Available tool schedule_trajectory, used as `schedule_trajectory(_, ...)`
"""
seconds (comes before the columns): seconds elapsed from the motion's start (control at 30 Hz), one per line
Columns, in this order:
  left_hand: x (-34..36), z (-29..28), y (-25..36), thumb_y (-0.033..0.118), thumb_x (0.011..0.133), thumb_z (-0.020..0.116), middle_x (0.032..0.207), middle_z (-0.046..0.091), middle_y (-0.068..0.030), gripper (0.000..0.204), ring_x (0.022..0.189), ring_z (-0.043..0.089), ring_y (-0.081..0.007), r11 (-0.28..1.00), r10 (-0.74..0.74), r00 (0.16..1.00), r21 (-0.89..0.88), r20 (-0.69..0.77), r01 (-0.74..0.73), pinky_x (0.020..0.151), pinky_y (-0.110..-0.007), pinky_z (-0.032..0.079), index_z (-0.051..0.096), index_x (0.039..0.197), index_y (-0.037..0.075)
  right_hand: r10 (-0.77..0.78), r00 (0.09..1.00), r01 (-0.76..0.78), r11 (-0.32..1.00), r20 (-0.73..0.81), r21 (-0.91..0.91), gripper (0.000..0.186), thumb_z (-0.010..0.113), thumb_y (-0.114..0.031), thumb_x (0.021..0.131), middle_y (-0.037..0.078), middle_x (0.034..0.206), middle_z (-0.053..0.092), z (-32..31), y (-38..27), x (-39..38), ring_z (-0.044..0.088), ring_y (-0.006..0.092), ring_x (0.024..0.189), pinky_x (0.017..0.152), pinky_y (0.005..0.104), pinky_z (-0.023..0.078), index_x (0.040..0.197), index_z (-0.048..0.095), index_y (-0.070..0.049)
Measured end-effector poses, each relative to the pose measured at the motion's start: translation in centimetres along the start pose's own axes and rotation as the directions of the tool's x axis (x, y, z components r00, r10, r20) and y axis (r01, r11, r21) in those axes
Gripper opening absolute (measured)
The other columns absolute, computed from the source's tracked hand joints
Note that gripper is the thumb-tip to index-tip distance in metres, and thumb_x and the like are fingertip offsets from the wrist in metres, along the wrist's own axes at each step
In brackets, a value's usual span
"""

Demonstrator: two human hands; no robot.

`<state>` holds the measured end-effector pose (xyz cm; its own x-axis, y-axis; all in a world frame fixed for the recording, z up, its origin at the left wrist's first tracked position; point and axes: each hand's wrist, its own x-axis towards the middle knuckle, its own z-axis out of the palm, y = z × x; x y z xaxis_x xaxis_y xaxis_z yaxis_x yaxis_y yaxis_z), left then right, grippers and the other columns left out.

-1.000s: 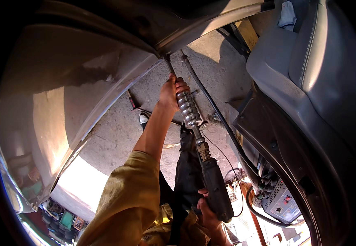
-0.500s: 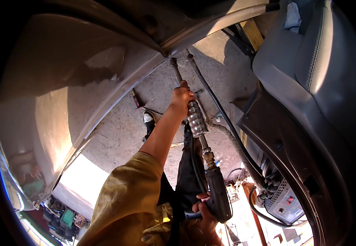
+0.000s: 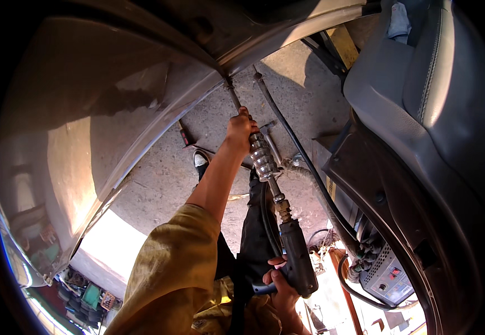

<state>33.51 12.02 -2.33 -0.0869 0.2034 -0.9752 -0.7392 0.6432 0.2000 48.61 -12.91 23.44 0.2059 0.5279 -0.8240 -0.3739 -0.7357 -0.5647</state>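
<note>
A slide hammer dent puller (image 3: 264,162), with a ribbed chrome weight on a steel rod, slants up and leftward between my hands. My left hand (image 3: 241,129) is closed round its upper part, just above the weight. Its black pistol-shaped body (image 3: 298,259) is at the lower end, where my right hand (image 3: 280,287) grips the handle, partly hidden behind it. The rod's far tip reaches the lower edge of a brown car panel (image 3: 125,106); whether it touches, I cannot tell.
A second black rod (image 3: 287,128) slants beside the puller. A hammer (image 3: 273,142) and a red-and-black tool (image 3: 185,135) lie on the concrete floor. To the right are a grey car seat (image 3: 393,95), a brown door sill and a metal box with cables (image 3: 388,276).
The puller has shifted slightly left, its tip closer to the panel's edge. My left hand has moved left with it; the right hand keeps its grip on the handle.
</note>
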Motion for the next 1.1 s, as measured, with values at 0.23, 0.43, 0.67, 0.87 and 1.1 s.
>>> schedule_trajectory(0.23,0.1,0.9,0.0,0.039,0.104,0.050,0.068,0.045,-0.0010,0.034,0.056,0.041,-0.0133,0.993,0.019,0.999,0.119,-0.040,-0.014,0.052,-0.029,0.041,0.050,0.085,0.011,0.016,0.999,-0.016,1.000,-0.030,-0.025,0.044,0.051,0.010,0.085,0.018,0.105,0.063,0.4,-0.5,0.1,0.054,0.0158,0.062,0.061,0.0326,0.049,0.127,0.048,0.000)
schedule_trajectory(0.43,-0.6,1.6,0.2,0.036,0.104,0.049,0.068,0.044,-0.0019,0.034,0.056,0.039,-0.0128,0.988,0.065,0.996,0.143,-0.056,-0.057,0.051,-0.028,0.038,0.047,0.082,0.010,0.025,0.999,-0.025,1.000,-0.040,-0.005,0.043,0.051,0.010,0.086,0.017,0.105,0.063,0.3,-0.5,0.3,0.054,0.0159,0.062,0.062,0.0339,0.049,0.127,0.047,0.001)
schedule_trajectory(0.67,0.0,1.2,0.4,0.035,0.105,0.048,0.065,0.040,0.0010,0.034,0.052,0.033,-0.0105,0.994,0.040,0.999,0.101,-0.026,-0.038,0.048,-0.026,0.034,0.045,0.080,0.012,0.015,1.000,-0.015,0.999,0.004,-0.044,0.044,0.049,0.011,0.086,0.017,0.106,0.062,0.6,-0.8,0.1,0.054,0.0161,0.062,0.063,0.0336,0.049,0.128,0.045,0.002)
schedule_trajectory(0.87,-0.7,0.4,1.8,0.033,0.106,0.047,0.061,0.037,0.0044,0.032,0.049,0.032,-0.0079,0.971,-0.066,0.982,-0.214,0.174,0.104,0.043,-0.022,0.034,0.043,0.081,0.014,-0.019,0.998,0.027,0.988,0.052,-0.149,0.043,0.049,0.014,0.087,0.017,0.110,0.061,2.5,-1.7,-1.1,0.055,0.0140,0.064,0.061,0.0287,0.049,0.128,0.046,0.001)
schedule_trajectory(1.1,-0.1,-0.3,3.1,0.031,0.105,0.048,0.062,0.036,0.0034,0.034,0.046,0.033,-0.0082,0.975,-0.090,0.981,-0.185,0.171,0.122,0.042,-0.024,0.036,0.040,0.078,0.013,-0.003,0.994,0.031,0.966,0.109,-0.257,0.029,0.052,0.012,0.090,0.014,0.107,0.061,4.4,-2.7,-2.3,0.055,0.0122,0.065,0.060,0.0273,0.050,0.116,0.050,0.000)
